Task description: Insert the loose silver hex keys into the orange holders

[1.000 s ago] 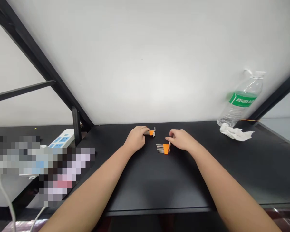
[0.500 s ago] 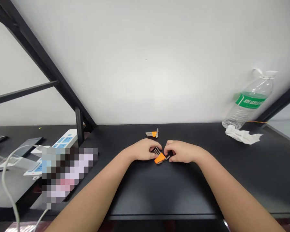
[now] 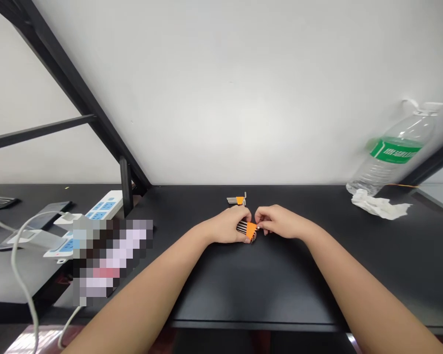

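My left hand [image 3: 231, 223] is wrapped around a hex key set [image 3: 251, 231] with an orange holder. The keys' long metal shafts point left into the palm, and their bent ends stick out at the right of the holder. My right hand [image 3: 276, 221] has its thumb and fingers pinched at the holder's right edge, on the small shiny end of a hex key [image 3: 258, 227]. Most of that key is hidden. Just behind my left hand, a second hex key set [image 3: 239, 200], also with an orange holder, lies on the black table [image 3: 251, 290].
A clear plastic bottle [image 3: 395, 151] with a green label leans by the wall at the right, with a crumpled tissue [image 3: 382, 205] before it. At the left are a power strip [image 3: 109, 204], white cables [image 3: 20, 275], a dark phone-like slab [image 3: 49, 215] and a black metal frame [image 3: 126, 184].
The held set has turned so its shafts lie more level and its bent ends face right. My right fingertips have closed in on the holder's edge. The view has shifted slightly.
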`<state>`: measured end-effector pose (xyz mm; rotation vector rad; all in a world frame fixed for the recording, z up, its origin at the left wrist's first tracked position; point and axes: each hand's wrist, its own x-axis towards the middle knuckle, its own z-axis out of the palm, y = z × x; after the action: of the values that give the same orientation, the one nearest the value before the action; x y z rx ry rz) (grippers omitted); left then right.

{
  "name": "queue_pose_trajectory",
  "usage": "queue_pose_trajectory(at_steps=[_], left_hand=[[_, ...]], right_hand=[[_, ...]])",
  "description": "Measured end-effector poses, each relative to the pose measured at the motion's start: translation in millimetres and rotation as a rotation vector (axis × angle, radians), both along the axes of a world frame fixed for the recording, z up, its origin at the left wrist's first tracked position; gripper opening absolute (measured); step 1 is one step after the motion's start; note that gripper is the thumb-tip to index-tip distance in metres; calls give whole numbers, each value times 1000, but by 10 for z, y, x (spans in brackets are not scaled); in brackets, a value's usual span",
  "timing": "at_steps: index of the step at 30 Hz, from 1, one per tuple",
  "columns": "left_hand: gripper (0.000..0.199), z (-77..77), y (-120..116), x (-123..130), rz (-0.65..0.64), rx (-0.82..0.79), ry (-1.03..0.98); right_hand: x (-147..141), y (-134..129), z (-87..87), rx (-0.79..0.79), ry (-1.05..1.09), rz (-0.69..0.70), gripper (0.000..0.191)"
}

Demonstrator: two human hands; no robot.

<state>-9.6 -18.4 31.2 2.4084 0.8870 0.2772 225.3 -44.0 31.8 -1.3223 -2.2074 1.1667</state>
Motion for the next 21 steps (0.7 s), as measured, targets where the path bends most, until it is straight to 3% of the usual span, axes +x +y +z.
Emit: queue_pose_trajectory(at_steps=[4,7,11,17,21], left_hand=[[21,-50,-15,51,7,-101,-93],[7,-97,1,85,85,-165,-170],[7,-126,30,98,157,-193,-213],[8,-133,80,70,201,-234,-259],[12,-160,86,77,212,-225,-292]], right_hand=[[-67,-20,-7,80,68,-22,20],[-90,-2,-32,135,58,-63,19],[-10,46,-55,136,16,-146,13],[248,151,-36,-28,-9,-239,13],[352,230,-80,109,-287,-381,13]])
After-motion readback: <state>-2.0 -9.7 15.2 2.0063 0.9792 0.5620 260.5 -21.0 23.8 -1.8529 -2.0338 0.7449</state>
